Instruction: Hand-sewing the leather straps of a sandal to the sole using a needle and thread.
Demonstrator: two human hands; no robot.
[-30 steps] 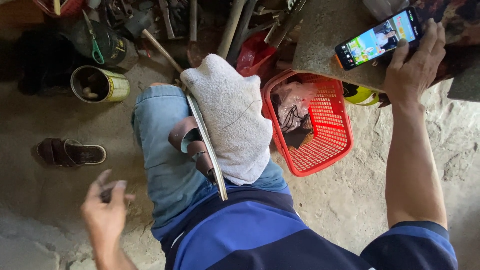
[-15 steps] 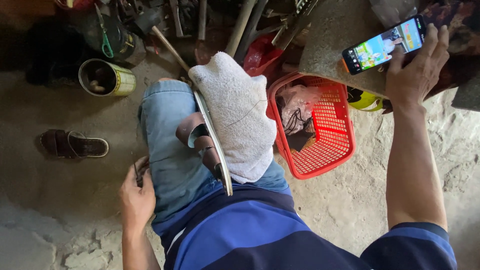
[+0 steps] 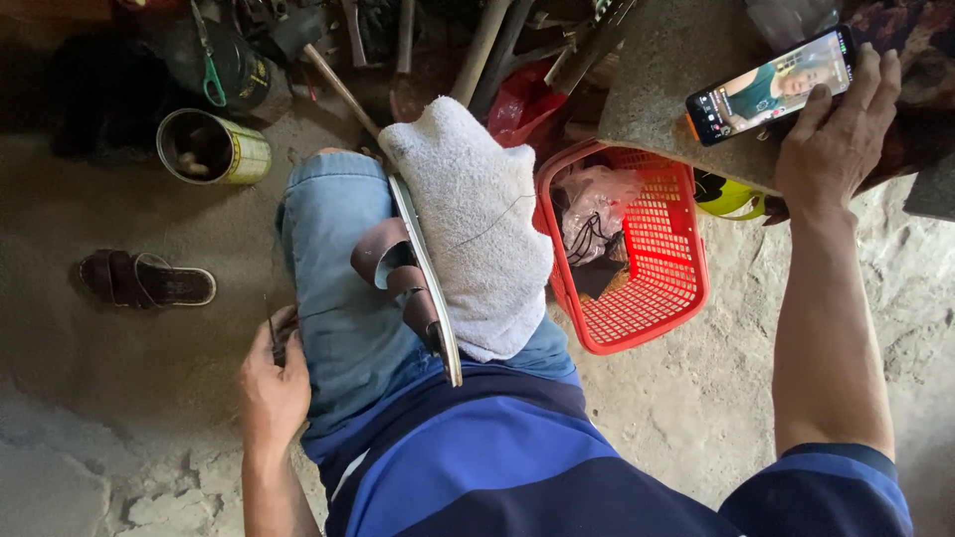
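Scene: a person sits low over a rough concrete floor (image 3: 129, 398), seen from above, one knee raised in blue jeans.
Right hand (image 3: 831, 149): laid flat with fingers spread over the end of a lit phone (image 3: 771, 88), pressing it against a grey stone slab (image 3: 667, 89); it steadies the phone rather than closing round it.
Left hand (image 3: 271, 383): down beside the thigh, fingers curled narrow round a thin dark tool (image 3: 271, 328) like a needle or awl; the grip itself is partly hidden.
Sandal (image 3: 413, 283): a brown-strapped sandal stands on edge on the thigh, pale sole facing right, touching a white towel (image 3: 477, 229) draped over the knee.
Handling, sandal: likely light, the sole springy but firm, the straps soft and pliable; best gripped across the sole edge, since the straps would give.
Handling, phone: smooth, slippery and breakable; safest held by its long edges.
Handling, tool: stiff, thin and probably sharp; to be pinched well back from the tip.
Nearby: a red plastic basket (image 3: 652, 298) with a bag and scraps just right of the knee; a second sandal (image 3: 144, 280) on the floor; an open tin can (image 3: 211, 147) beyond it.
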